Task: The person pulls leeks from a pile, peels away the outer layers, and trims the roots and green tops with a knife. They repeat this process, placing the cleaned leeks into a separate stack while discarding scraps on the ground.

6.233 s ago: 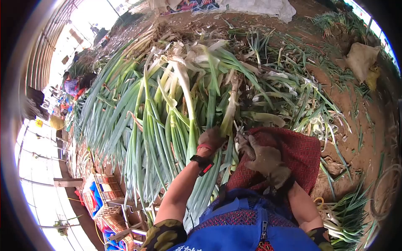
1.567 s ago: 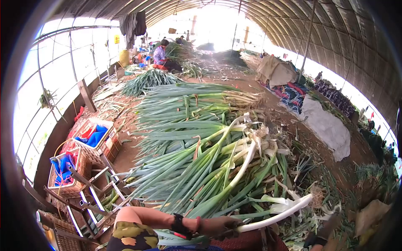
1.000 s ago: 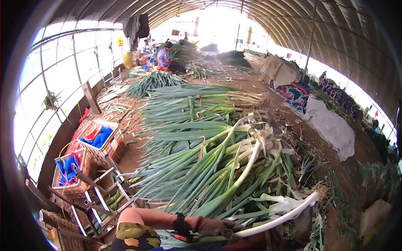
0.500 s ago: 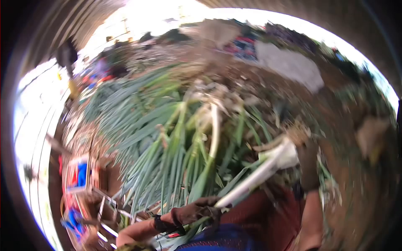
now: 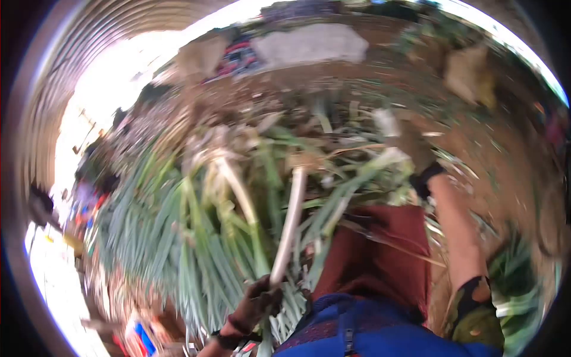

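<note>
My left hand (image 5: 262, 300), in a dark glove, is closed round the lower part of a leek (image 5: 291, 220), whose white shaft points up to its brown root end. Further right, my gloved right hand (image 5: 413, 143) is stretched forward over the ground litter, blurred by motion. A whitish piece (image 5: 388, 122) shows at its fingertips; whether the hand grips it is unclear. Beside the leek lies a broad pile of leeks (image 5: 160, 220) with long green leaves spread toward the lower left.
A white sheet (image 5: 309, 46) lies at the top, with a tan sack (image 5: 201, 58) to its left. Another sack (image 5: 468, 74) stands at the upper right. Loose leaves and peelings litter the brown soil. Blue and red items (image 5: 143, 338) are at the lower left.
The view has swung right. The leek in my left hand is now nearly upright. My right hand has moved from its root end and reaches farther forward.
</note>
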Available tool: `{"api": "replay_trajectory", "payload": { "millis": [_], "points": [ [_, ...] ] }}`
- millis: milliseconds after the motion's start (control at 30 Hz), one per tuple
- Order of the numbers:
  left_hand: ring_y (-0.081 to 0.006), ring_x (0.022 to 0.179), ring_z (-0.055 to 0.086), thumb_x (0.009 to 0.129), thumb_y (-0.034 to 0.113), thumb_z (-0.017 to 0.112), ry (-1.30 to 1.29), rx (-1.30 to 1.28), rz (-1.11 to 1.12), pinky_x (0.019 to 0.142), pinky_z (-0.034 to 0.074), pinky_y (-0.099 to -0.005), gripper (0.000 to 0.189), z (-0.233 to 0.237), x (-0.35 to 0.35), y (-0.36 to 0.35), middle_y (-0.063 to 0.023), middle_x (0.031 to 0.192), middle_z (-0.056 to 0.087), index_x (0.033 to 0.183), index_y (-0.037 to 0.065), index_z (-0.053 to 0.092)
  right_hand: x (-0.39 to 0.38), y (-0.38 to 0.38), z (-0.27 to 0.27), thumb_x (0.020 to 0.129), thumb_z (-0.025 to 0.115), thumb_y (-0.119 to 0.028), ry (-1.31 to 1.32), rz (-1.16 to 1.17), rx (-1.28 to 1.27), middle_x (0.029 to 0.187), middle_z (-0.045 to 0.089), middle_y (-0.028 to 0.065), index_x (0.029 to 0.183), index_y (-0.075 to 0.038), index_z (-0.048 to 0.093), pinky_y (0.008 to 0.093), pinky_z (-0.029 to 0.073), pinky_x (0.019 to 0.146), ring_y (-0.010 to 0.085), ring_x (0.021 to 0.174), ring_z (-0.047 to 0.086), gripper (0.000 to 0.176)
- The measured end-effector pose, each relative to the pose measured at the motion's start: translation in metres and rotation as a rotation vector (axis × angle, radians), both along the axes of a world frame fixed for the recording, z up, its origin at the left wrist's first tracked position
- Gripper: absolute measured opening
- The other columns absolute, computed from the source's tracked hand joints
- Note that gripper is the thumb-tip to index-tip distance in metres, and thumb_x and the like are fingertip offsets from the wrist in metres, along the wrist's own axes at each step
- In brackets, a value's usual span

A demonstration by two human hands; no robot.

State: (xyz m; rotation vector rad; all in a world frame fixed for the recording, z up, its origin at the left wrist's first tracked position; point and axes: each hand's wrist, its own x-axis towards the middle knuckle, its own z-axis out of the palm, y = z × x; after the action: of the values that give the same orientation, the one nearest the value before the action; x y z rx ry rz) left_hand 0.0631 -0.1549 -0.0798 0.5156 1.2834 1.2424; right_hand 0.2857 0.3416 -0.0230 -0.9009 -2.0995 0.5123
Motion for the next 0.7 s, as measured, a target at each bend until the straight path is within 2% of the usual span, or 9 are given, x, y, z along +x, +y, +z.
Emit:
{"api": "replay_trajectory", "payload": {
  "millis": [167, 233, 300, 333, 400, 467, 500, 567, 700],
  "points": [
    [-0.0193, 0.068, 0.065, 0.093, 0.008, 0.061, 0.216, -0.116, -0.228, 0.058, 0.056, -0.0317, 0.040, 0.000, -0.033, 0.057, -0.0097, 0.090, 0.064, 0.132, 0.002, 0.053, -0.032, -0.128, -0.011, 0.078, 0.068, -0.028, 0.228, 0.520, 0.436, 0.085, 0.062, 0.0073, 0.090, -0.012, 0.060, 0.0421, 0.049, 0.073, 0.0252, 0.077, 0.062, 0.021],
    [-0.0103, 0.061, 0.058, 0.099, 0.021, 0.062, 0.430, -0.206, -0.354, 0.052, 0.048, -0.0248, 0.029, 0.021, -0.018, 0.087, -0.0006, 0.082, 0.062, 0.124, 0.006, 0.056, -0.040, -0.175, -0.034, 0.075, 0.069, -0.027, 0.253, 0.719, 0.615, 0.083, 0.061, 0.0040, 0.085, -0.015, 0.059, 0.0415, 0.048, 0.075, 0.0230, 0.078, 0.061, 0.019],
    [-0.0088, 0.058, 0.054, 0.097, 0.022, 0.064, 0.540, -0.267, -0.394, 0.052, 0.047, -0.0246, 0.027, 0.052, 0.008, 0.115, 0.0009, 0.079, 0.060, 0.118, 0.006, 0.056, -0.045, -0.207, -0.056, 0.073, 0.069, -0.033, 0.235, 0.759, 0.695, 0.072, 0.059, -0.0002, 0.067, -0.018, 0.056, 0.0396, 0.050, 0.068, 0.0217, 0.071, 0.060, 0.020],
    [-0.0090, 0.066, 0.059, 0.098, 0.021, 0.064, 0.576, -0.147, -0.525, 0.058, 0.050, -0.0248, 0.034, 0.044, -0.010, 0.121, -0.0017, 0.087, 0.065, 0.127, 0.005, 0.055, -0.061, -0.225, -0.081, 0.072, 0.069, -0.032, -0.242, 0.476, 0.651, 0.070, 0.059, -0.0003, 0.071, -0.019, 0.061, 0.0396, 0.047, 0.057, 0.0218, 0.064, 0.059, 0.016],
    [-0.0132, 0.082, 0.064, 0.099, 0.015, 0.061, 0.674, -0.139, -0.535, 0.068, 0.053, -0.0259, 0.040, 0.067, -0.003, 0.140, -0.0093, 0.104, 0.068, 0.137, 0.003, 0.053, -0.036, -0.212, -0.065, 0.075, 0.069, -0.033, -0.182, 0.455, 0.637, 0.070, 0.058, -0.0010, 0.073, -0.020, 0.063, 0.0415, 0.044, 0.052, 0.0237, 0.060, 0.058, 0.014],
    [-0.0309, 0.118, 0.058, 0.097, 0.009, 0.063, 1.779, 0.497, -1.151, 0.101, 0.047, -0.0371, 0.047, 0.088, -0.042, 0.162, -0.0189, 0.133, 0.060, 0.142, -0.001, 0.051, -0.016, -0.201, -0.064, 0.075, 0.069, -0.032, -0.083, 0.143, 0.705, 0.069, 0.057, -0.0016, 0.074, -0.020, 0.063, 0.0419, 0.044, 0.053, 0.0235, 0.060, 0.057, 0.013],
    [-0.0339, 0.128, 0.052, 0.096, 0.009, 0.064, 1.543, 0.127, -0.868, 0.110, 0.040, -0.0400, 0.047, 0.142, 0.029, 0.172, -0.0194, 0.140, 0.056, 0.140, -0.001, 0.052, -0.004, -0.194, -0.062, 0.076, 0.069, -0.032, -0.037, -0.012, 0.737, 0.068, 0.057, -0.0019, 0.075, -0.021, 0.063, 0.0422, 0.044, 0.053, 0.0235, 0.060, 0.057, 0.013],
    [-0.0333, 0.121, 0.059, 0.098, 0.017, 0.065, 1.830, 0.714, -0.652, 0.104, 0.046, -0.0412, 0.041, 0.183, 0.061, 0.174, -0.0182, 0.130, 0.063, 0.134, 0.000, 0.058, 0.054, -0.164, -0.044, 0.079, 0.069, -0.030, -0.007, -0.082, 0.680, 0.063, 0.054, -0.0009, 0.079, -0.020, 0.064, 0.0436, 0.044, 0.052, 0.0232, 0.057, 0.056, 0.011],
    [-0.0329, 0.112, 0.063, 0.098, 0.020, 0.066, 2.175, 1.044, -0.122, 0.099, 0.050, -0.0416, 0.038, 0.176, 0.052, 0.157, -0.0174, 0.123, 0.066, 0.129, -0.002, 0.061, 0.171, -0.154, -0.015, 0.085, 0.070, -0.029, -0.009, -0.380, 0.292, 0.066, 0.064, 0.0032, 0.096, -0.018, 0.073, 0.0360, 0.053, 0.054, 0.0228, 0.056, 0.063, 0.016]
  ]
}}
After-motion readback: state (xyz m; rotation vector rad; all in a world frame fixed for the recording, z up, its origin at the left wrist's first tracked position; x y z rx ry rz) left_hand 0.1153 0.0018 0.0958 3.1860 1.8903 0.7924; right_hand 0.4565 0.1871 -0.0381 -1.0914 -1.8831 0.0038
